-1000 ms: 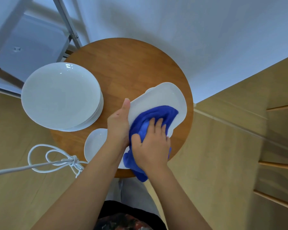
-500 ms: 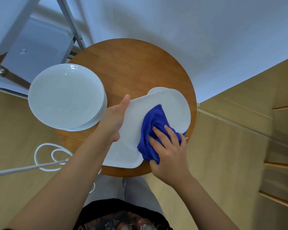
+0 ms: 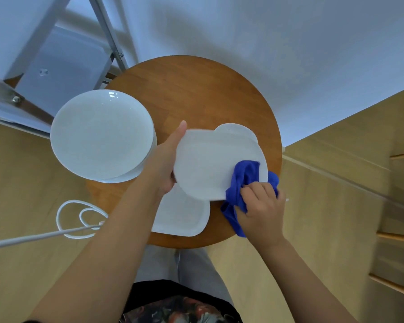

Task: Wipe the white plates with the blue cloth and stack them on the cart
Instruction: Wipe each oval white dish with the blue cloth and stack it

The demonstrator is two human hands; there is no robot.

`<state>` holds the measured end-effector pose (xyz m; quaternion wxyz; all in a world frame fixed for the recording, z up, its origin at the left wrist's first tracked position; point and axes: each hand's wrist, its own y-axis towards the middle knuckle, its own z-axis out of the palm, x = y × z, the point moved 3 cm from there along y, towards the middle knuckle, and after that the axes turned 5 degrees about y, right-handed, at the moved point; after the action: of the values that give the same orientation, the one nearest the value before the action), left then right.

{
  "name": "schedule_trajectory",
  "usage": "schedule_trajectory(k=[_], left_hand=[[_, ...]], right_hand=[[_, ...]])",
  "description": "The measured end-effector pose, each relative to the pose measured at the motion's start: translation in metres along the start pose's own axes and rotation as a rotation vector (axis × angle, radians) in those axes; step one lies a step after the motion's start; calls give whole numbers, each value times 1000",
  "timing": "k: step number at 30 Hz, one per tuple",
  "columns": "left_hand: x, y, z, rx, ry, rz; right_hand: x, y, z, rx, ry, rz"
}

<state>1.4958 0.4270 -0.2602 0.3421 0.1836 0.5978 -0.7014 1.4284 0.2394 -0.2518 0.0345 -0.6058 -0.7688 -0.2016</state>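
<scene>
The left hand (image 3: 163, 164) clamps the left rim of a rounded oblong white plate (image 3: 210, 164), thumb lying along the top edge and fingers hidden underneath, so the plate is lifted clear of the round wooden table (image 3: 196, 89) and tilted toward the person; that leaves both its face and its edge free for wiping. The right hand (image 3: 261, 206) is closed around a bunched blue cloth (image 3: 245, 180), which folds over the plate's lower right rim, part on the upper face and part hanging below the edge (probably working the rim and underside together).

A second oblong white plate (image 3: 182, 215) lies flat on the table directly beneath the held one, near the table's front edge, presumably waiting its turn. Behind the held plate a further white rim (image 3: 236, 129) peeks out; whether it is a third oblong plate or part of the same one I cannot tell.

On the table's left side sits a stack of round white plates (image 3: 100, 136), overhanging the edge; side rims suggest several, the exact count unclear. The metal-framed cart (image 3: 63, 64) stands just behind it, nothing stacked on the visible shelf. One cloth, one coiled white cord (image 3: 79, 217) on the floor.
</scene>
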Motion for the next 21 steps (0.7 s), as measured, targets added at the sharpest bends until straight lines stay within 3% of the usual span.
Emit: schedule_trajectory(k=[3, 6, 9, 11, 17, 21], left_hand=[[19, -16, 27, -23, -262, 167], [51, -32, 58, -184, -230, 72], [50, -25, 46, -328, -299, 41], [37, -17, 28, -368, -224, 103], [15, -5, 4, -249, 94, 239], [0, -3, -8, -16, 375, 215]], right_hand=[[15, 17, -1, -68, 19, 102], [39, 24, -1, -80, 4, 122], [52, 12, 2, 6, 49, -11], [50, -1, 4, 137, 66, -133], [20, -17, 2, 358, -42, -297], [6, -20, 3, 413, -132, -444]])
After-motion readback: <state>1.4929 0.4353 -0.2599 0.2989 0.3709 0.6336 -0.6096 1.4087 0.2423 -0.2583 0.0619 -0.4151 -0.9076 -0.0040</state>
